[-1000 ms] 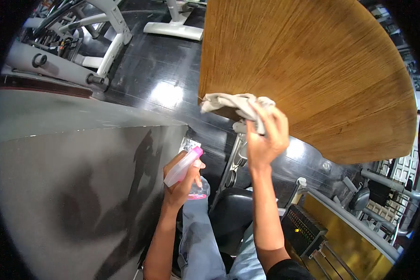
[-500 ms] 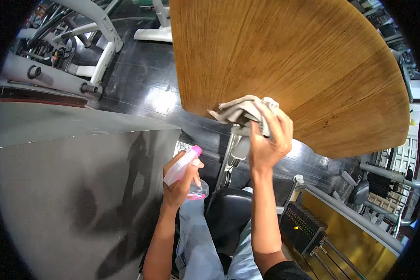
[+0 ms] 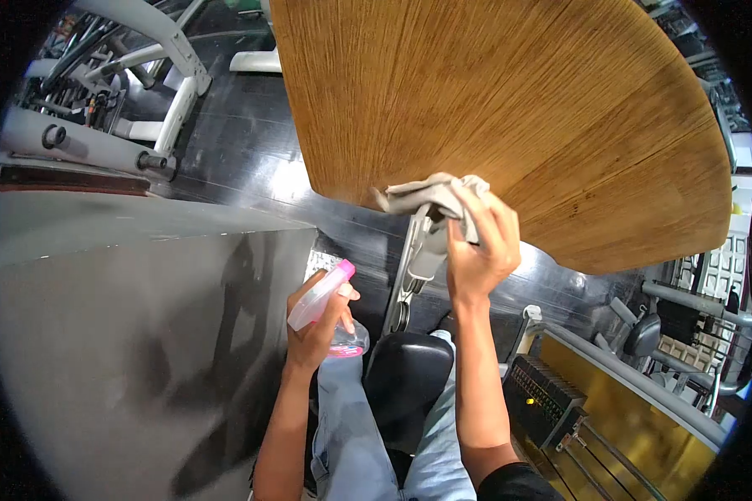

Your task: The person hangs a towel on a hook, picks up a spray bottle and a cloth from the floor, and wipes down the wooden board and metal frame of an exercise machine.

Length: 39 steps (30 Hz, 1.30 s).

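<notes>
My left hand [image 3: 312, 332] is wrapped round a spray bottle [image 3: 317, 299] with a pink and translucent spray head. The bottle's clear body, with a little pink at its base, shows below my fingers. In my right hand [image 3: 486, 250] is a crumpled beige cloth [image 3: 436, 195], partly blurred by motion. This cloth hangs at the near edge of a brown wooden board [image 3: 510, 108]; whether it touches the board I cannot tell. Beneath the cloth stands a grey metal post [image 3: 411, 259]. A black padded seat [image 3: 409, 376] lies between my legs.
On the left is a grey wall panel [image 3: 125, 334] carrying shadows. Gym frames [image 3: 180, 108] stand at the upper left on the dark floor [image 3: 234, 134]. At the lower right are a black weight stack [image 3: 543, 397] and a grey rail [image 3: 635, 384].
The view has shifted slightly, so the board sits a little further left and up. The cloth has changed its folds in my right hand. The left hand keeps its hold on the bottle.
</notes>
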Each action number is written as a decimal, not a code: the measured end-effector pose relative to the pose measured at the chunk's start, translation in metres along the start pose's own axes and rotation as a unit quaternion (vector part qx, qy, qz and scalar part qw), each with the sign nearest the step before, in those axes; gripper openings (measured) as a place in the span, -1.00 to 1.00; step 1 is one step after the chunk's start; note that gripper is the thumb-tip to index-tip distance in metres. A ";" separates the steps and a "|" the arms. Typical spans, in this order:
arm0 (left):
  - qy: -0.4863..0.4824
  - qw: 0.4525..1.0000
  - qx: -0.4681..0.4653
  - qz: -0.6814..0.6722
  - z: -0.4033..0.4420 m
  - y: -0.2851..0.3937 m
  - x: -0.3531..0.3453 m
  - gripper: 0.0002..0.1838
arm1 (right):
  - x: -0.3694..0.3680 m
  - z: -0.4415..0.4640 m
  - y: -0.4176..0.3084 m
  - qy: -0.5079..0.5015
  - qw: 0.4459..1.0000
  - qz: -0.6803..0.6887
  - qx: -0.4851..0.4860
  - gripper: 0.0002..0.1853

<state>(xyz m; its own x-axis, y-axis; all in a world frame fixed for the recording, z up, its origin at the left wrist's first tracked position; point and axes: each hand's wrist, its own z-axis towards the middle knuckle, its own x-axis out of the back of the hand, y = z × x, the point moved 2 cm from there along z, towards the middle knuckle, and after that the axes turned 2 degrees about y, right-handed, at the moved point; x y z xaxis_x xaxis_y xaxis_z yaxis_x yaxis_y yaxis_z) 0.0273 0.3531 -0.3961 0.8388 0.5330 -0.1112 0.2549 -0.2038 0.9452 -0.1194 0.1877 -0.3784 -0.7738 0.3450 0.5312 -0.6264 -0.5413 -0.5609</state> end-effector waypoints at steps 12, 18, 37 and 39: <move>-0.039 0.999 -0.010 -0.009 0.014 0.007 -0.017 -0.82 | -0.004 -0.042 0.025 -0.150 0.987 -0.054 0.021 -0.37; -0.046 0.999 -0.017 0.004 0.021 0.006 -0.020 -0.80 | 0.018 0.009 0.008 0.038 0.999 -0.037 -0.004 -0.46; -0.061 0.998 0.018 0.008 0.032 0.014 -0.066 -0.81 | 0.044 0.011 0.027 0.013 0.999 -0.024 -0.032 -0.51; -0.068 0.997 0.029 0.015 0.031 0.013 -0.073 -0.81 | 0.030 -0.021 0.046 -0.059 0.998 -0.027 -0.014 -0.50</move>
<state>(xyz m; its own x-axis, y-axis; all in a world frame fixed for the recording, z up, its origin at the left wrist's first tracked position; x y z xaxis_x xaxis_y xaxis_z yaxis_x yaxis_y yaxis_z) -0.0159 0.2862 -0.3847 0.9029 0.4107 -0.1272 0.2525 -0.2672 0.9300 -0.1734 0.1895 -0.4018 -0.7238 0.2785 0.6313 -0.6700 -0.5026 -0.5464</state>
